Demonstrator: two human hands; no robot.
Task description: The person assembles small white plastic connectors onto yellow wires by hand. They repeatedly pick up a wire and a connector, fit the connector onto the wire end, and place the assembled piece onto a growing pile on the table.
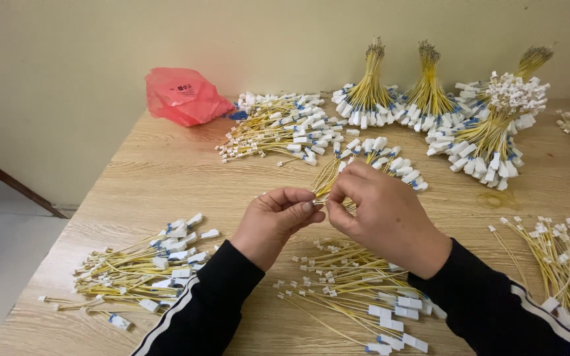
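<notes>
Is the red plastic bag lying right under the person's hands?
No, the red plastic bag lies at the table's far edge, far from both hands.

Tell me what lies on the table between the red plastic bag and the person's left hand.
In the head view, bare wooden table fills most of that stretch between the red plastic bag and the left hand; a loose pile of yellow wires lies just right of it.

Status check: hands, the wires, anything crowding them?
Left hand and right hand both pinch a bunch of yellow wires. Loose wire pile lies under the wrists. Nothing blocking.
</notes>
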